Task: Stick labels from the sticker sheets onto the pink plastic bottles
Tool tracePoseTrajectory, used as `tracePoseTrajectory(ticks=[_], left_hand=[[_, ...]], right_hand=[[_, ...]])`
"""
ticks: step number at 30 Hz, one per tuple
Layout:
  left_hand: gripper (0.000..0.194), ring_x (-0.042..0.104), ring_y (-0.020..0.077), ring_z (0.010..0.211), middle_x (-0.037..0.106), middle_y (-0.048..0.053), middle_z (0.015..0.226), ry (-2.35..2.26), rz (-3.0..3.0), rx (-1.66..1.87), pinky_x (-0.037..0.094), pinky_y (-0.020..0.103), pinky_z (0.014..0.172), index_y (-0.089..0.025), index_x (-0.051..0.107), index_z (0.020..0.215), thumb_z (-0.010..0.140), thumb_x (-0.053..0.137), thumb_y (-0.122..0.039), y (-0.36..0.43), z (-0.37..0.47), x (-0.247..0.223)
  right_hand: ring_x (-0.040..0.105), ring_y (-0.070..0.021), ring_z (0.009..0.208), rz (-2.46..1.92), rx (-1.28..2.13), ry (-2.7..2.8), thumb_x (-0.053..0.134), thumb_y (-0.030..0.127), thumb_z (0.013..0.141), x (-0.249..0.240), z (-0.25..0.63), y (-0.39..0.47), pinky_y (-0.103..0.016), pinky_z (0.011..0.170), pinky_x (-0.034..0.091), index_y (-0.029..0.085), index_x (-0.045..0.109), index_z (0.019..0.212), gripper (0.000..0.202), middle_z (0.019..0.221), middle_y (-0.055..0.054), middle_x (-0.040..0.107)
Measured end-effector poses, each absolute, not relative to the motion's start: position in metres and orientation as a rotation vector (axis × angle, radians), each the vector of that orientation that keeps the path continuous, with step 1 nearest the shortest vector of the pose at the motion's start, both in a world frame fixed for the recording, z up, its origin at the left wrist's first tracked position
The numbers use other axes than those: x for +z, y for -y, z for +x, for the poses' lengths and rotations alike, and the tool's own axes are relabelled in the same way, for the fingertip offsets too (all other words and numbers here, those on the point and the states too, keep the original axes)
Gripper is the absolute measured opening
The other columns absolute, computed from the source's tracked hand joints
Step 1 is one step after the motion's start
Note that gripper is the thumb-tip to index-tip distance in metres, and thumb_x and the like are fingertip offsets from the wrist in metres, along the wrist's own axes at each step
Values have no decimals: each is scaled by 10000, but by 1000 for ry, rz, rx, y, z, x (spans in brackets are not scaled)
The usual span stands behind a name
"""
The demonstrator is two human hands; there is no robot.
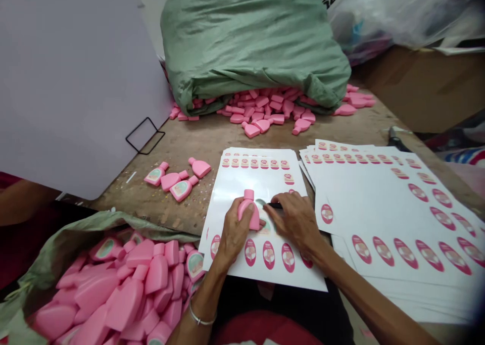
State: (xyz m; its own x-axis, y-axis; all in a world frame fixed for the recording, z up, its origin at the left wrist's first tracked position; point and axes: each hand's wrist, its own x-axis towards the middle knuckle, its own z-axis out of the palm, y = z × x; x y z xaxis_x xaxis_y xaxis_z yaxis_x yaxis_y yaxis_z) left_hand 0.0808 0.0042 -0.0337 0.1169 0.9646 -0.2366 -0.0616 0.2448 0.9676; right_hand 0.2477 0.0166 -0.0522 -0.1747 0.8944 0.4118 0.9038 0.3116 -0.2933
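Observation:
My left hand (232, 233) is closed around a small pink plastic bottle (248, 211), held upright with its cap up, over a white sticker sheet (252, 183). My right hand (297, 217) grips a slim black tool (275, 205), whose exact kind is hard to make out. A pale green label (261, 202) appears at the tool's tip, close beside the bottle. Rows of small labels run along the top of the sheet, and pink oval labels (269, 254) line its lower edge.
Several pink bottles (182, 188) lie on the wooden table (212, 138), some labelled. An open green sack (109, 221) full of bottles is at lower left. Another green sack (253, 37) spills bottles at the back. More sticker sheets (364, 188) are stacked right. A white panel (76, 82) stands left.

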Motion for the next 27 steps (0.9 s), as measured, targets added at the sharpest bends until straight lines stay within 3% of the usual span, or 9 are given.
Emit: tracePoseTrajectory(ticks=[9, 14, 20, 27], left_hand=[[446, 645, 156, 575, 669, 64, 745, -1147, 810, 1127, 535, 282, 583, -143, 586, 1053, 828, 524, -523, -6, 81, -35], [579, 657, 178, 675, 675, 109, 861, -1009, 605, 1165, 551, 288, 602, -91, 597, 1060, 837, 444, -604, -2, 85, -25], [518, 655, 177, 776, 676, 63, 933, -948, 528, 1174, 567, 290, 634, -160, 600, 1070, 858, 418, -596, 1, 89, -12], [495, 647, 176, 840, 669, 57, 965, -1005, 567, 1201, 556, 256, 663, -182, 597, 1092, 865, 416, -582, 2, 87, -11]], right_hand=[[511, -130, 600, -1530, 776, 1423, 646, 479, 748, -36, 262, -24, -264, 562, 411, 196, 553, 721, 299, 674, 5, 579], [543, -136, 618, -1508, 843, 1475, 646, 472, 753, -12, 252, -16, -260, 569, 432, 198, 642, 802, 279, 690, -1, 623], [630, -200, 768, -1414, 913, 1537, 625, 462, 777, 0, 231, -3, -322, 675, 507, 217, 713, 871, 277, 864, -47, 711], [621, -185, 749, -1396, 805, 1611, 628, 406, 787, 4, 227, -1, -322, 679, 493, 229, 712, 855, 207, 829, -34, 705]])
